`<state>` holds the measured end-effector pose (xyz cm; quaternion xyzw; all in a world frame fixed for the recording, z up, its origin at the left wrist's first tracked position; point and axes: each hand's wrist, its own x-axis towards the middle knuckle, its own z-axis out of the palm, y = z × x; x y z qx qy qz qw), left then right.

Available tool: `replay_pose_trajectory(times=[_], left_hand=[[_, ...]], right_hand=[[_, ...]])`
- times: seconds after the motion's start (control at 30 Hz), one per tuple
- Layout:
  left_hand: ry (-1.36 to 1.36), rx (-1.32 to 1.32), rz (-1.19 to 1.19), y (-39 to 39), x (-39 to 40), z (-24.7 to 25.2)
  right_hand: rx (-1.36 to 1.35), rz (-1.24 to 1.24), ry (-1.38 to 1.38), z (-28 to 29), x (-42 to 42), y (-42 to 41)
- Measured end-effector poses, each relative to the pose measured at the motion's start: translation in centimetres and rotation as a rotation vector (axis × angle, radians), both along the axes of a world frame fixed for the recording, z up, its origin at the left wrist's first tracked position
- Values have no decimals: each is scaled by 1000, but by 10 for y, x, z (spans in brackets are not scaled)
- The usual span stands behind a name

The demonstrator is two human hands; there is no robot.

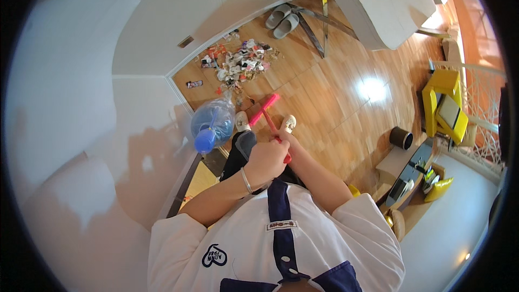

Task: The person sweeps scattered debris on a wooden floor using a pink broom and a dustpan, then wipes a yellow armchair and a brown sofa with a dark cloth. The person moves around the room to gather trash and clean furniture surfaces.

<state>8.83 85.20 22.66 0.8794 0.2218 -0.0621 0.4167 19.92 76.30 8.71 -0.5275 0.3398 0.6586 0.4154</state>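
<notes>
Both of my hands are on a long-handled broom with a red handle and a pink head (264,110). My left hand (267,155), with a bracelet at its wrist, is closed around the upper part of the handle, near its red end (287,158). Further down the shaft, my right hand (280,134) grips it, partly hidden behind the left. The broom head is low, near the floor between my shoes (289,123); whether it touches the floor I cannot tell. Beyond it spreads a heap of mixed litter and paper scraps (243,63) on the wood-look floor (320,93).
Left of my legs stands a large translucent blue plastic container (213,123) with a round blue top (204,141). Grey slippers (286,26) lie by metal table legs (311,34). A white table (389,12), dark bin (401,138) and yellow chair (444,105) are to the right.
</notes>
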Motion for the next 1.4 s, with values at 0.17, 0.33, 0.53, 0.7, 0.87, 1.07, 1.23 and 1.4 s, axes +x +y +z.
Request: replay_pose_trajectory(times=[0.17, 0.33, 0.53, 0.7, 0.87, 1.07, 1.23, 1.4], left_hand=[[-59, -42, 162, -12, 23, 5], [-174, -524, 540, -67, 43, -18], [-208, -1295, 1151, -123, 100, -93], [-192, -1582, 1292, -145, 128, -100], [-518, -1655, 1455, -168, 122, -99], [-606, -1554, 2137, -204, 114, -155], [-695, -1989, 1645, -176, 131, -169], [-752, -1884, 1617, -128, 156, -215]], right_hand=[[191, -194, 209, -28, 35, 2], [21, 313, -82, 55, 87, -17], [302, 654, -32, 96, 128, -46], [269, 909, 86, 98, 151, -48], [500, 1137, 89, 113, 162, -65], [1044, 1162, 38, 145, 177, -88], [902, 1395, -874, 110, 170, -79], [835, 1316, -1145, 121, 168, -30]])
